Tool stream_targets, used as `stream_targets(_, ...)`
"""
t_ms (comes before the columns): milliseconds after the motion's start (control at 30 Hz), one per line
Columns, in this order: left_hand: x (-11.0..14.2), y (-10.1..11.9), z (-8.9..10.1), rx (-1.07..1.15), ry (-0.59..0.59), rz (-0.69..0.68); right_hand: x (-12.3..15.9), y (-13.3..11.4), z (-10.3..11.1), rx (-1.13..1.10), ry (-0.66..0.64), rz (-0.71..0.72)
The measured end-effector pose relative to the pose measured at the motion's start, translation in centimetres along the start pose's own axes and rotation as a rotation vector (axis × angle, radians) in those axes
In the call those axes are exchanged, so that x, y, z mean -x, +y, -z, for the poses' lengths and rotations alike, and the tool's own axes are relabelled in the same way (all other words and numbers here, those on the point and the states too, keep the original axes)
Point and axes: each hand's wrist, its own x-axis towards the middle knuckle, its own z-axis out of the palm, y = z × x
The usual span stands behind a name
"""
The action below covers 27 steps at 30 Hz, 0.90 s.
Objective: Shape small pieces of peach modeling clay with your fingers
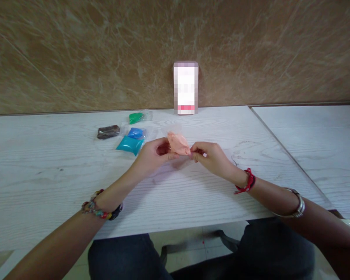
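Between my two hands, a clear plastic packet of peach-coloured clay (pixel 178 143) is held a little above the white table. My left hand (pixel 155 151) grips its left side, thumb in front and fingers behind. At the packet's lower right corner, my right hand (pixel 207 154) pinches the plastic between thumb and curled fingers. Beside my left hand lies a turquoise packet (pixel 130 145), with a blue packet (pixel 136 133) just behind it. Farther left is a brown packet (pixel 108 132), and a green packet (pixel 136 118) lies toward the wall.
A phone (pixel 186 87) with a blurred screen leans upright against the brown marbled wall (pixel 76 54). The white wood-grain table (pixel 61 167) has a seam (pixel 288 153) running across its right side. My legs (pixel 125 256) are below the front edge.
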Motion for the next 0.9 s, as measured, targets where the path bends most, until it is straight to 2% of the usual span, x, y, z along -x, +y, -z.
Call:
stream_targets(200,0.0,-0.1,-0.1,-0.040,-0.013,0.074,-0.1,0.7,0.0,-0.136,-0.084,-0.026)
stream_targets(333,0.0,0.2,-0.3,0.050,-0.046,0.108,-0.1,0.8,-0.1,-0.109,-0.065,-0.093)
stream_targets(533,0.2,0.9,-0.4,0.149,0.040,-0.003,0.0,0.3,-0.3,-0.235,-0.011,-0.024)
stream_targets(633,0.3,1.2,-0.4,0.206,0.061,-0.013,0.0,0.2,-0.4,-0.278,-0.002,0.009)
stream_targets(767,0.2,1.1,-0.5,0.220,0.045,-0.008,0.3,0.2,-0.3,-0.197,0.026,0.050)
stream_targets(900,0.3,0.8,-0.9,0.083,0.036,0.038,0.5,-0.2,-0.1,-0.052,0.039,0.070)
